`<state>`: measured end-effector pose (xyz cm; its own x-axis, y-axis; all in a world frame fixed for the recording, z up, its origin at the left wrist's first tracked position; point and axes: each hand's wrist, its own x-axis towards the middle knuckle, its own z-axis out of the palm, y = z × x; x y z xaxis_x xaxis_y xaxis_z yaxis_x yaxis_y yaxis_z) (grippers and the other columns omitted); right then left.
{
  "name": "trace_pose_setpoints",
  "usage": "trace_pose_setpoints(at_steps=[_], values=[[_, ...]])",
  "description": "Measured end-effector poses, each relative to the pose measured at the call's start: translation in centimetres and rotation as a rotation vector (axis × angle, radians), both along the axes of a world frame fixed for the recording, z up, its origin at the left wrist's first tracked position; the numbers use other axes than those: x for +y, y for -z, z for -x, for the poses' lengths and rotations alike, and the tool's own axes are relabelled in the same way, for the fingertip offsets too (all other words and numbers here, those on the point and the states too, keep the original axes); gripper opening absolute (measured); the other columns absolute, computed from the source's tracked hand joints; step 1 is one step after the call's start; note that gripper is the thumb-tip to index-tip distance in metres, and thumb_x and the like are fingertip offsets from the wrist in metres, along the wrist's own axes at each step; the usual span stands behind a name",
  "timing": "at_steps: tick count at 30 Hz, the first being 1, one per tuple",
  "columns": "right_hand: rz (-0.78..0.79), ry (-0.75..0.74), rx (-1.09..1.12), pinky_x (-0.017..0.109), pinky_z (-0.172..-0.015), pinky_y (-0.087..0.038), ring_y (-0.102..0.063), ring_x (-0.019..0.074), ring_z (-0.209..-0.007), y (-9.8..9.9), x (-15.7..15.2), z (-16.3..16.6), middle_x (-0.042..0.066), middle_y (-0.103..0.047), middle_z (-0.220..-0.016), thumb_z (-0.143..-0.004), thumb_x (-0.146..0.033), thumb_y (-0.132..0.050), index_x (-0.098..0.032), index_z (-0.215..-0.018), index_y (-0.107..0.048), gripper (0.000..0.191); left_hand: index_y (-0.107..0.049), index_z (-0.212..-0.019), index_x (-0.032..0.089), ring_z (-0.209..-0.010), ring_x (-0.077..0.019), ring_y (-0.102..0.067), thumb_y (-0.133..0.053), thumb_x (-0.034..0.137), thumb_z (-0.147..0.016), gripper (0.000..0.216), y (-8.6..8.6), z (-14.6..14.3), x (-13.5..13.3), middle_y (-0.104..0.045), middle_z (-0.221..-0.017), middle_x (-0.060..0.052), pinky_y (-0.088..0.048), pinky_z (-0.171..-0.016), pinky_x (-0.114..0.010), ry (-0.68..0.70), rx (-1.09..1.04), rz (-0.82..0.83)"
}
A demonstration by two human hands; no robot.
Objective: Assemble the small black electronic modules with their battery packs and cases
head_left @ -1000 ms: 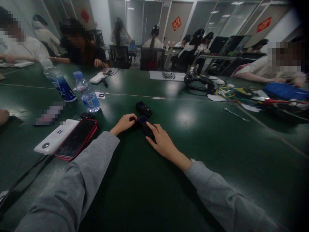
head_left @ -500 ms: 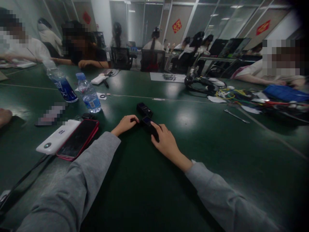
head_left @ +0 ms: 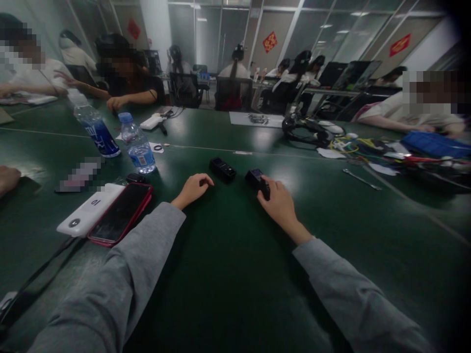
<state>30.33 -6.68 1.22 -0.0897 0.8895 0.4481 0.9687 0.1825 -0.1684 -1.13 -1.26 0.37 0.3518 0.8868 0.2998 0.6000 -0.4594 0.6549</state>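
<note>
My right hand [head_left: 277, 202] rests on the green table [head_left: 235, 274] with its fingers closed round a small black device [head_left: 256, 178] that has a little screen on top. My left hand [head_left: 194, 188] lies to the left with fingers curled loosely, and nothing shows in it. A second black device [head_left: 222, 168] of the same kind sits on the table just beyond my left hand, untouched.
A red-cased phone [head_left: 121, 213] and a white power bank [head_left: 88, 209] lie at my left, with two water bottles [head_left: 137, 145] behind them. Cables, a headset [head_left: 307, 130] and a blue tray [head_left: 434, 143] crowd the right. Other people sit around the table.
My right hand has slid the black device to the right, away from my left hand. My left hand let go of it and stayed in place.
</note>
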Motion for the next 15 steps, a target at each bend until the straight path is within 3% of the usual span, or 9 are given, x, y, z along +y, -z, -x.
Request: trace_pose_setpoints(at_steps=[2, 5, 10, 12, 15], values=[[0.000, 0.052, 0.003, 0.046, -0.081, -0.048, -0.056, 0.0316, -0.097, 0.3, 0.7, -0.4, 0.016, -0.054, -0.111, -0.094, -0.039, -0.043, -0.017, -0.144, -0.043, 0.055, -0.068, -0.097, 0.019, -0.098, -0.0208, -0.060, -0.051, 0.008, -0.084, 0.024, -0.7, -0.5, -0.4, -0.068, -0.103, -0.006, -0.049, -0.091, -0.039, -0.124, 0.049, -0.142], [0.003, 0.120, 0.004, 0.046, -0.081, -0.049, -0.056, 0.0329, -0.100, 0.5, 1.6, -0.5, 0.018, -0.053, -0.114, -0.096, -0.038, -0.040, -0.015, -0.146, -0.041, 0.055, -0.063, -0.114, 0.020, -0.117, -0.0240, -0.054, -0.045, 0.010, -0.091, 0.031, -1.7, -2.3, -0.8, -0.063, -0.122, -0.008, -0.043, -0.103, -0.043, -0.195, 0.081, -0.282], [0.012, 0.112, -0.004, 0.047, -0.083, -0.050, -0.056, 0.0326, -0.101, 0.9, 2.3, -0.5, 0.019, -0.051, -0.116, -0.096, -0.035, -0.043, -0.014, -0.148, -0.038, 0.056, -0.046, -0.143, 0.027, -0.144, -0.0342, -0.030, -0.050, 0.039, -0.097, 0.048, -1.6, -6.9, -0.5, -0.036, -0.158, -0.007, -0.026, -0.117, -0.057, -0.186, 0.148, -0.301], [0.009, 0.107, 0.002, 0.047, -0.085, -0.050, -0.056, 0.0326, -0.101, 1.1, 2.4, -0.6, 0.019, -0.051, -0.116, -0.095, -0.034, -0.045, -0.014, -0.148, -0.038, 0.057, -0.050, -0.140, 0.031, -0.150, -0.0356, -0.020, -0.052, 0.045, -0.096, 0.047, -1.2, -7.7, -0.2, -0.036, -0.159, -0.003, -0.021, -0.119, -0.062, -0.159, 0.171, -0.251], [0.006, 0.086, 0.014, 0.048, -0.087, -0.050, -0.056, 0.0330, -0.103, 1.3, 2.4, -0.8, 0.019, -0.050, -0.116, -0.094, -0.033, -0.047, -0.012, -0.148, -0.037, 0.060, -0.062, -0.127, 0.027, -0.148, -0.0273, -0.028, -0.044, 0.043, -0.100, 0.036, -0.8, -7.1, 0.1, -0.052, -0.148, -0.002, -0.027, -0.120, -0.056, 0.019, 0.081, -0.235]])
